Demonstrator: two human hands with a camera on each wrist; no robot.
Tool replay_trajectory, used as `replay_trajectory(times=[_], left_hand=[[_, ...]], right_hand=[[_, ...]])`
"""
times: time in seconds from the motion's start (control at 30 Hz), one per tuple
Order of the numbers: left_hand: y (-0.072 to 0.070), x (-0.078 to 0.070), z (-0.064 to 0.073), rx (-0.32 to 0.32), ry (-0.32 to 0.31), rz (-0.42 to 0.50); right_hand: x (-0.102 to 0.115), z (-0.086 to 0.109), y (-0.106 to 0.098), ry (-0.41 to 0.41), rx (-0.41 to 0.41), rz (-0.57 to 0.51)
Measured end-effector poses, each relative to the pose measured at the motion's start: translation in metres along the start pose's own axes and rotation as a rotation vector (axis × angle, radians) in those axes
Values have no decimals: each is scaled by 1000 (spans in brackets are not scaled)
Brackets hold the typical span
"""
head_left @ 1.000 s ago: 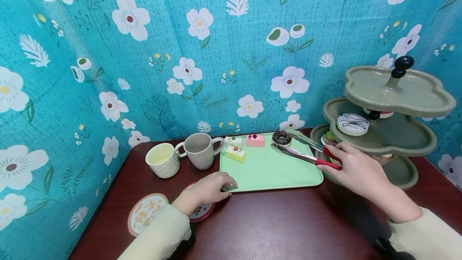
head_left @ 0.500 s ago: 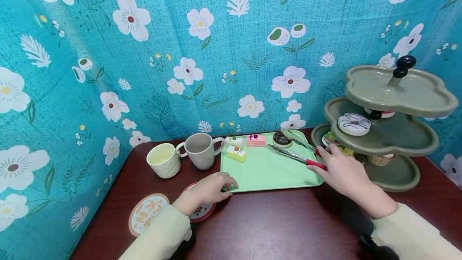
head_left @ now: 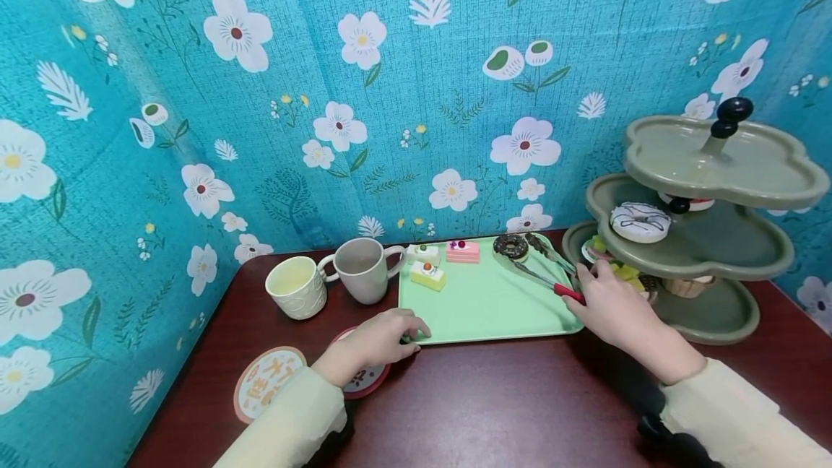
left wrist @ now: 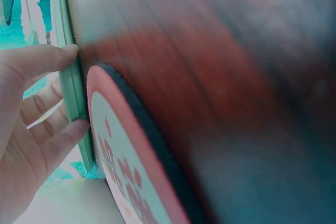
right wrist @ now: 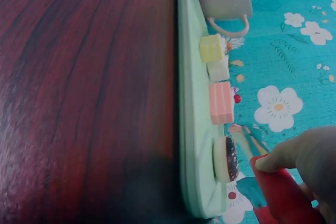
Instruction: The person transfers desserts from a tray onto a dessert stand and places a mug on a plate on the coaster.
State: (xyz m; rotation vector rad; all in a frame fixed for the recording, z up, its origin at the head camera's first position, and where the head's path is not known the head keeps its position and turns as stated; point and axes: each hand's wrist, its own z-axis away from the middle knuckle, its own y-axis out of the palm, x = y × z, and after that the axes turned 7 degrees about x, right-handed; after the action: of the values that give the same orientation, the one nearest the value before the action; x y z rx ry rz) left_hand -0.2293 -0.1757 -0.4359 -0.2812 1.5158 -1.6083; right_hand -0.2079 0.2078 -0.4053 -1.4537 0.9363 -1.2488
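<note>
My right hand grips the red handles of a pair of metal tongs over the right end of a light green tray. The tong tips stand apart, one at the front of a chocolate-topped doughnut and one at its right; whether they touch it I cannot tell. The right wrist view has the doughnut lying on the tray, with the red tong handle close by. At the tray's front left corner, my left hand holds its rim between thumb and fingers.
Small toy cakes, yellow, white and pink, sit on the tray. A grey mug and a cream mug stand left. Two round coasters, one orange-rimmed, lie in front. A tiered stand with toy food rises at right.
My right hand has moved left. The tong tips swung left, then back right, and now lie at the doughnut's front and right. My left hand stays at the tray corner.
</note>
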Motion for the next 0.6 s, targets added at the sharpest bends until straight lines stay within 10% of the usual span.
replay_trajectory(times=[0.6], left_hand=[[0, 1, -1, -7, 17, -3]], right_hand=[[-1, -11, 10, -14, -4, 17]])
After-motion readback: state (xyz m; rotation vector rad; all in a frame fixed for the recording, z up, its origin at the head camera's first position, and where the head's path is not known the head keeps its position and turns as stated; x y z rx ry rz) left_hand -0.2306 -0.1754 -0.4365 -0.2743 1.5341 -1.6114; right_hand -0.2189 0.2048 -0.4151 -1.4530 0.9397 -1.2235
